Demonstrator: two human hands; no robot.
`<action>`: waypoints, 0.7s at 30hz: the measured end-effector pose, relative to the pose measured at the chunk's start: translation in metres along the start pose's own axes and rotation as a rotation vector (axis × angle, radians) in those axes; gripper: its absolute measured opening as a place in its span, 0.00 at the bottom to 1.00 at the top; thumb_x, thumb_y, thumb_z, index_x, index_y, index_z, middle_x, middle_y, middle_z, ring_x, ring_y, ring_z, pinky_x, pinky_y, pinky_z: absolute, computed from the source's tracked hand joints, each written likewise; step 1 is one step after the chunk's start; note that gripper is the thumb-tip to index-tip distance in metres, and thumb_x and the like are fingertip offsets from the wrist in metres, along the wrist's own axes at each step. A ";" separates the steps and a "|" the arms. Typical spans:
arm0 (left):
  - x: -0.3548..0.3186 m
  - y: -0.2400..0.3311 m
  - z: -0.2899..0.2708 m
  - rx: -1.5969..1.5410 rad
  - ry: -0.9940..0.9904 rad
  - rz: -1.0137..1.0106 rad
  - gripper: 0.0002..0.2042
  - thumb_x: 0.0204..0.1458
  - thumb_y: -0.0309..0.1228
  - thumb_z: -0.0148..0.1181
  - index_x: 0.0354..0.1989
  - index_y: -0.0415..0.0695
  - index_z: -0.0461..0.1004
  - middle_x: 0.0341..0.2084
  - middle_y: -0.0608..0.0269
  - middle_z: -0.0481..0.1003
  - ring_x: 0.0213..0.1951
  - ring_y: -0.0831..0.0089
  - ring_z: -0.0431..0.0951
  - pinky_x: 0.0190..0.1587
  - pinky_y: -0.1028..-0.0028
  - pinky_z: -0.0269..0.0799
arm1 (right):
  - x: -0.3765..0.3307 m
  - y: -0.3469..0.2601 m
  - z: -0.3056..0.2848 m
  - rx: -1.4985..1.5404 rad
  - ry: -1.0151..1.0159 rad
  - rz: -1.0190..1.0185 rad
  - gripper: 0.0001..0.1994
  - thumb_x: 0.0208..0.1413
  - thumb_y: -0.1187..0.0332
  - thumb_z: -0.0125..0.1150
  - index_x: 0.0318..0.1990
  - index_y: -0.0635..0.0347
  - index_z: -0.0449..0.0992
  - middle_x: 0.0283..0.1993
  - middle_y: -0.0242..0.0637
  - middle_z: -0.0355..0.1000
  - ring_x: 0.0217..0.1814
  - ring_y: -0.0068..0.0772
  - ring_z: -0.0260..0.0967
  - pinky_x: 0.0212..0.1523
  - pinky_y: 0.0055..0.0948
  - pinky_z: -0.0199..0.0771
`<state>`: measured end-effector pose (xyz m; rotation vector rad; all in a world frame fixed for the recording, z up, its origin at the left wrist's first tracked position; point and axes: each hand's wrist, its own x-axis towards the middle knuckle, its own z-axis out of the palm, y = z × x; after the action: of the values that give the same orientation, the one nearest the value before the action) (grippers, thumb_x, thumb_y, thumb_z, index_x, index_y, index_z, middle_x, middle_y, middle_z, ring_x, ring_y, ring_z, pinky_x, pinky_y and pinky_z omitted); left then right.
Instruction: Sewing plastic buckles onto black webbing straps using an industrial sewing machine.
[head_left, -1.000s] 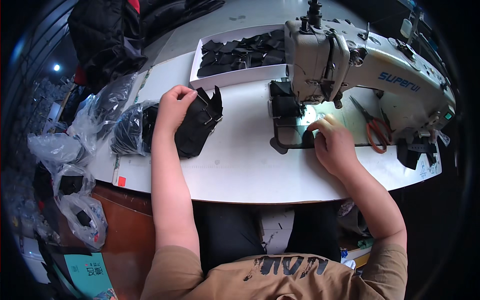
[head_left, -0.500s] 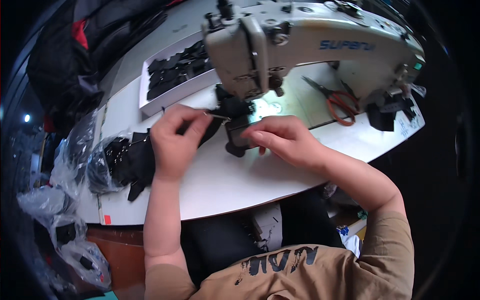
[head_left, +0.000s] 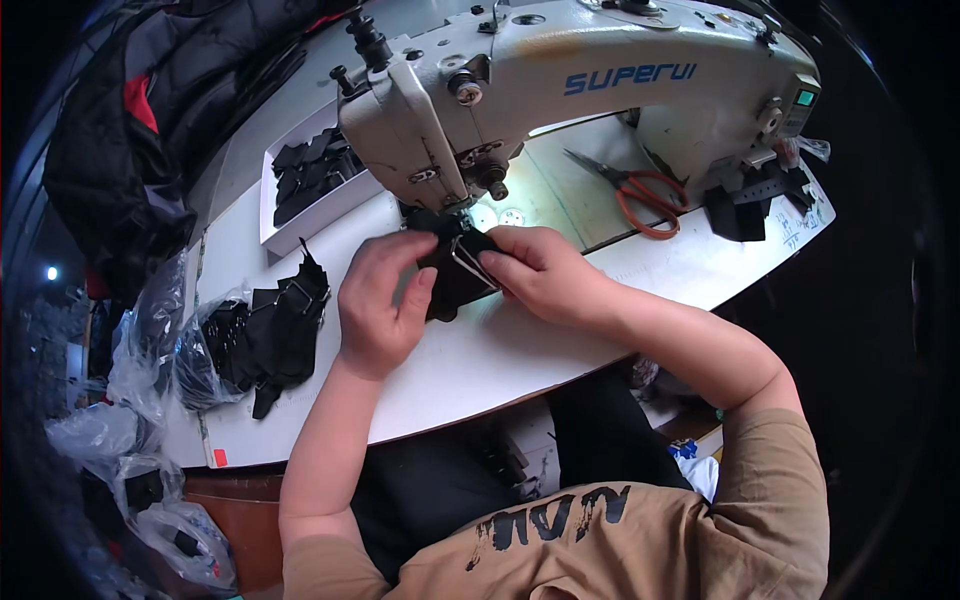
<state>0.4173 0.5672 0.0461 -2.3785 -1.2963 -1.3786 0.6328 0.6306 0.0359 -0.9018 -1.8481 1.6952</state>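
A black fabric strap piece (head_left: 447, 287) lies under the needle area of the sewing machine (head_left: 450, 110), with a thin silvery metal loop (head_left: 474, 262) on it. My right hand (head_left: 548, 272) pinches the piece's right edge by the metal loop, thumb on top. At its left side is my left hand (head_left: 380, 305), thumb and fingers apart, fingertips against the black fabric. Part of the piece is hidden behind the fingers and the machine head. Light from the machine falls on the plate beside the needle.
A white box (head_left: 290, 238) of black pieces stands behind on the left. Nearer are black strap pieces with metal buckles (head_left: 285, 335), partly in clear plastic. Orange-handled scissors (head_left: 650, 205) lie under the machine arm, and more black pieces (head_left: 745, 210) at right.
My left hand no longer pinches the metal loop and has opened by the fabric. My right hand now grips the piece beside the loop. The view has shifted slightly.
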 end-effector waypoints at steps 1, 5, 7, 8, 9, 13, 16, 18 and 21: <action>0.000 -0.002 -0.001 -0.091 -0.040 -0.123 0.10 0.54 0.25 0.65 0.44 0.39 0.78 0.37 0.54 0.81 0.37 0.61 0.81 0.44 0.71 0.76 | 0.000 0.000 0.002 -0.075 0.015 -0.100 0.10 0.69 0.66 0.52 0.40 0.63 0.76 0.28 0.32 0.72 0.30 0.22 0.69 0.31 0.25 0.68; -0.010 -0.006 0.005 -0.560 -0.203 -0.568 0.10 0.56 0.26 0.65 0.45 0.39 0.77 0.36 0.62 0.81 0.37 0.71 0.80 0.46 0.74 0.74 | 0.003 0.007 0.010 -0.347 0.142 -0.471 0.05 0.64 0.73 0.58 0.41 0.63 0.78 0.29 0.38 0.72 0.28 0.31 0.70 0.30 0.31 0.69; -0.006 -0.008 -0.001 -0.589 -0.342 -0.833 0.10 0.55 0.26 0.67 0.44 0.38 0.77 0.34 0.68 0.80 0.36 0.78 0.78 0.44 0.76 0.73 | 0.002 0.011 0.011 -0.457 0.269 -0.572 0.04 0.59 0.75 0.62 0.41 0.62 0.79 0.31 0.39 0.73 0.28 0.34 0.72 0.30 0.32 0.71; -0.007 -0.013 -0.003 -0.567 -0.399 -0.849 0.09 0.56 0.27 0.67 0.43 0.39 0.77 0.30 0.70 0.78 0.34 0.81 0.77 0.39 0.78 0.73 | 0.002 0.012 0.012 -0.566 0.397 -0.674 0.06 0.55 0.77 0.65 0.40 0.61 0.80 0.33 0.41 0.73 0.29 0.38 0.73 0.30 0.33 0.72; -0.006 -0.013 -0.004 -0.570 -0.399 -0.848 0.09 0.56 0.27 0.67 0.43 0.39 0.77 0.30 0.70 0.78 0.34 0.81 0.77 0.39 0.78 0.73 | 0.001 0.012 0.011 -0.570 0.397 -0.673 0.06 0.55 0.77 0.65 0.40 0.61 0.80 0.33 0.41 0.73 0.29 0.38 0.73 0.30 0.33 0.72; 0.001 -0.007 -0.011 -0.785 -0.564 -1.091 0.08 0.58 0.28 0.64 0.43 0.39 0.77 0.27 0.69 0.77 0.24 0.82 0.74 0.29 0.80 0.72 | 0.000 0.008 0.009 -0.649 0.585 -0.894 0.08 0.46 0.78 0.71 0.36 0.59 0.81 0.35 0.38 0.74 0.31 0.38 0.76 0.28 0.32 0.77; 0.000 -0.008 -0.013 -0.947 -0.604 -1.044 0.09 0.59 0.29 0.61 0.45 0.38 0.76 0.29 0.67 0.78 0.26 0.80 0.77 0.29 0.79 0.75 | -0.002 0.006 0.007 -0.811 0.497 -1.016 0.09 0.44 0.76 0.73 0.31 0.58 0.77 0.37 0.34 0.75 0.32 0.36 0.77 0.27 0.32 0.77; 0.001 -0.005 -0.014 -1.227 -0.514 -1.109 0.10 0.60 0.29 0.60 0.47 0.38 0.75 0.32 0.65 0.78 0.28 0.78 0.80 0.28 0.77 0.78 | -0.001 0.006 0.008 -0.837 0.453 -1.078 0.09 0.43 0.75 0.73 0.31 0.57 0.77 0.38 0.34 0.76 0.33 0.36 0.77 0.28 0.31 0.77; -0.001 -0.011 -0.013 -1.117 -0.514 -1.114 0.12 0.61 0.29 0.58 0.50 0.37 0.74 0.36 0.62 0.79 0.31 0.76 0.82 0.29 0.76 0.81 | 0.000 0.005 0.008 -0.890 0.369 -1.147 0.10 0.43 0.73 0.71 0.33 0.56 0.77 0.42 0.35 0.77 0.35 0.36 0.78 0.30 0.30 0.79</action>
<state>0.4001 0.5676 0.0493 -2.7949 -2.8928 -2.2811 0.6277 0.6247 0.0298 -0.2168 -2.1406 0.0050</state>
